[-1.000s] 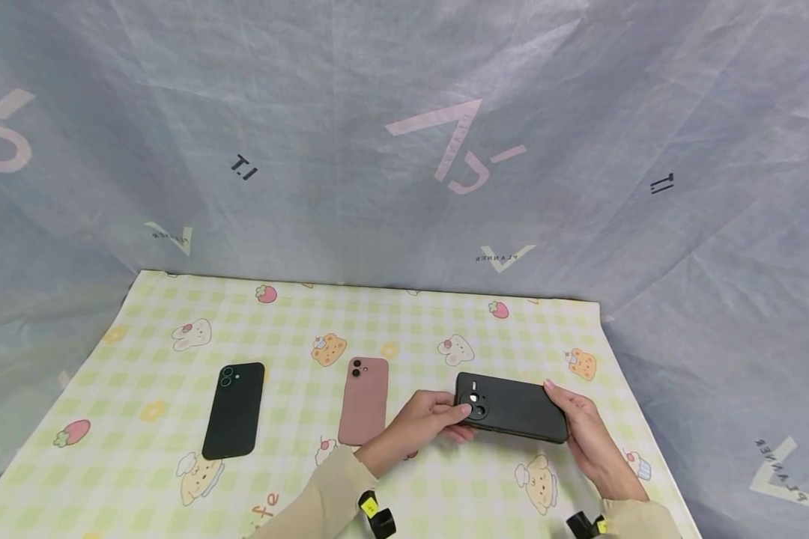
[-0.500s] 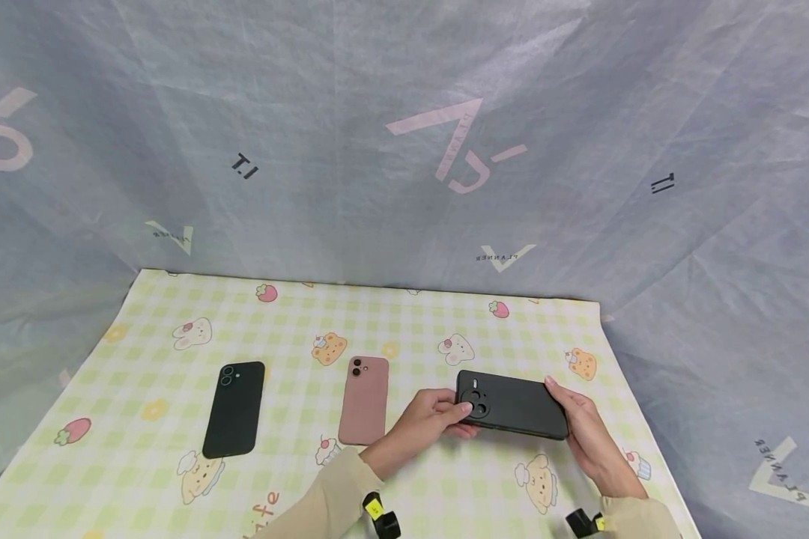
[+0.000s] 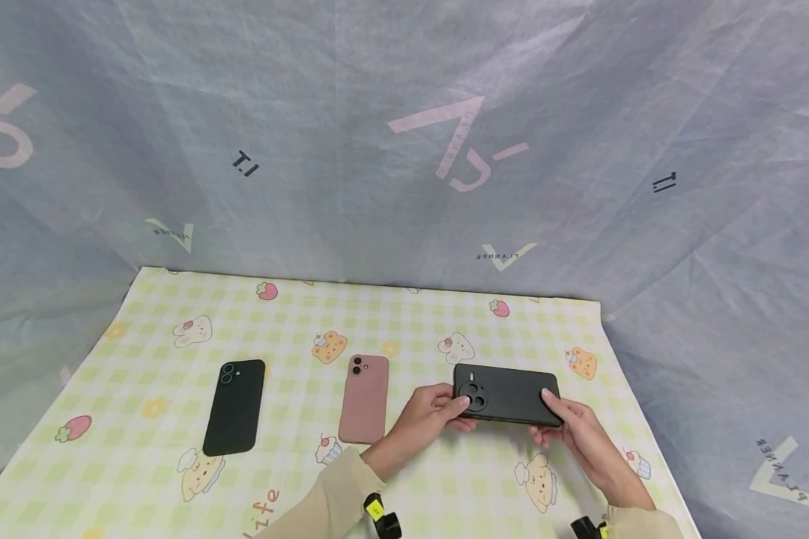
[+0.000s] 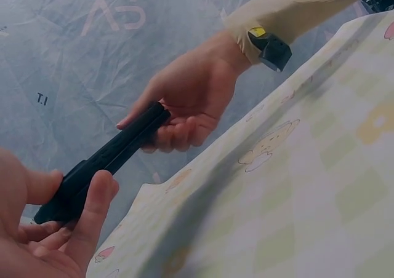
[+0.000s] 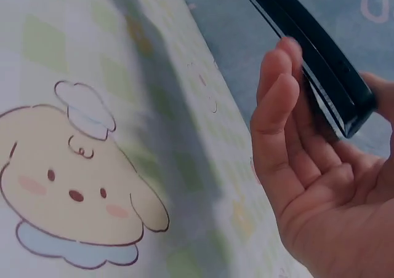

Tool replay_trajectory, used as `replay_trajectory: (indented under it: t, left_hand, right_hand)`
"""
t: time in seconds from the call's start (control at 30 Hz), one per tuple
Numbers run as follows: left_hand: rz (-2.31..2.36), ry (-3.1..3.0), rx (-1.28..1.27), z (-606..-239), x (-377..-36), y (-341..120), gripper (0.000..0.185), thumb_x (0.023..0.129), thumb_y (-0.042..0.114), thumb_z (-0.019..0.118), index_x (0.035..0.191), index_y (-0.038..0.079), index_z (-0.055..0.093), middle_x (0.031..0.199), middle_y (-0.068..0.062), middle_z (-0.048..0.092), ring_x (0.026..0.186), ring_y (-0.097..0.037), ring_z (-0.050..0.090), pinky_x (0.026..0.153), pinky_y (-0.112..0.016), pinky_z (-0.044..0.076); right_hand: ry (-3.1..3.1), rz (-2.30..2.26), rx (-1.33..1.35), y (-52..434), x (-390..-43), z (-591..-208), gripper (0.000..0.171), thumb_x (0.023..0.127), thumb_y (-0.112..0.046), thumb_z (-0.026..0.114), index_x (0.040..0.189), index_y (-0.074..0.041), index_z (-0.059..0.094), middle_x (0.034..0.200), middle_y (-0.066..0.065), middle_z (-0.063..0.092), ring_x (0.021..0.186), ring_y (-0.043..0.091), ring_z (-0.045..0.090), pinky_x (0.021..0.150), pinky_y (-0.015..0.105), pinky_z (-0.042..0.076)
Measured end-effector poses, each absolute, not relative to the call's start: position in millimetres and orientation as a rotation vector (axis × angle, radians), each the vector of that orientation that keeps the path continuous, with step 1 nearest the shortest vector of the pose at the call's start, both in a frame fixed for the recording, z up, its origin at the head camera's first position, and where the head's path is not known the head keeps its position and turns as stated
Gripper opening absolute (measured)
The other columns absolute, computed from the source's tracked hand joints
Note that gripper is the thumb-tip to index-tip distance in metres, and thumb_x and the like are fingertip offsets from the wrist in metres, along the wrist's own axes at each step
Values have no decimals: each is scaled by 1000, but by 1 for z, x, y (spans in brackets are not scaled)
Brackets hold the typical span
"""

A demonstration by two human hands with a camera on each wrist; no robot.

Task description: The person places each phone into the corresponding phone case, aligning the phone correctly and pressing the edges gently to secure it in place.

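A black phone (image 3: pixel 512 393) with a round camera ring is held sideways between both hands, camera side up. My left hand (image 3: pixel 428 412) pinches its camera end, thumb on top beside the lenses and fingers beneath. My right hand (image 3: pixel 583 434) grips the other end, thumb on the back and fingers under it. In the left wrist view the phone (image 4: pixel 111 161) is off the table, its edge looking layered near the right hand. In the right wrist view a thin light line runs along the phone's edge (image 5: pixel 320 56). Its underside is mostly hidden.
To the left on the green-checked tablecloth (image 3: pixel 297 314) lie a pink phone (image 3: pixel 365 400) and a dark phone (image 3: pixel 234 408), both camera side up. A grey-blue fabric curtain (image 3: pixel 350 150) hangs behind the table and at its sides.
My right hand has shifted from the phone's far corner to its end, with the thumb now on the back and fingers beneath. The phone has moved slightly up and left. My left hand keeps its pinch.
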State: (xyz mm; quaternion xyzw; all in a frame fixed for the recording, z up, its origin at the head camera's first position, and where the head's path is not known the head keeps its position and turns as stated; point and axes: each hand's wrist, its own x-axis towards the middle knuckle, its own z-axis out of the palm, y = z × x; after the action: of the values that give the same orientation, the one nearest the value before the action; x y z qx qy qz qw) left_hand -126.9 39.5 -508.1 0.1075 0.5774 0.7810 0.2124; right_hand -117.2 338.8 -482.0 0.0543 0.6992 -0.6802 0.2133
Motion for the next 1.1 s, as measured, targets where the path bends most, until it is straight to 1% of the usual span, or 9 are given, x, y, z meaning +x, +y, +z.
replay_trajectory:
  t: [0.17,0.27,0.4,0.53,0.67,0.83,0.93,1.1]
  left_hand:
    - [2167,1615,291,-508,-128,39,29,110,15,65,128,-7,68,104,-20,79,90,-22,80,85,-29,65]
    - [2160,1623,274,-507,-130,40,30,109,18,66,126,-6,70,102,-19,80,88,-20,79,85,-29,65]
    - [2154,1637,252,-507,-131,40,31,109,22,68,124,-4,71,100,-18,80,87,-21,80,83,-30,65]
    - [2152,1644,250,-509,-131,40,31,109,20,67,127,-5,70,102,-17,80,87,-22,80,82,-30,65]
    - [2138,1660,254,-509,-131,40,32,109,17,66,131,-5,69,106,-17,80,90,-25,80,83,-29,65]
    - [2125,1678,273,-509,-131,39,33,110,15,64,133,-8,67,107,-19,80,91,-30,81,88,-29,64]
    - [2117,1693,289,-509,-131,38,33,110,14,64,134,-8,67,108,-19,80,93,-35,80,92,-29,63]
    - [2098,1706,288,-509,-132,37,32,110,12,63,137,-5,67,112,-17,80,99,-45,77,98,-27,59]
  right_hand:
    - [1941,-1889,32,341,-116,-484,43,118,-37,44,106,-8,73,82,1,76,72,13,70,69,30,60]
    - [1969,-1909,33,340,-116,-485,42,118,-35,45,106,-7,73,82,2,76,72,14,70,68,30,60]
    - [1996,-1913,58,338,-115,-486,41,117,-34,48,107,-5,73,82,2,76,72,14,70,69,31,61]
    - [2010,-1922,67,335,-114,-488,40,117,-33,49,107,-3,73,81,3,76,70,14,70,67,29,60]
    - [2024,-1923,75,334,-114,-489,41,117,-33,49,106,-2,73,80,3,76,69,13,70,65,29,60]
    - [2024,-1934,81,334,-114,-491,42,117,-33,49,103,-1,73,79,3,77,67,13,71,64,28,61]
    - [2008,-1944,78,335,-112,-491,42,117,-32,49,103,-1,74,80,3,78,68,13,72,65,28,61]
    - [1993,-1961,48,335,-112,-492,41,118,-29,47,105,-2,75,81,4,79,69,13,73,65,29,62]
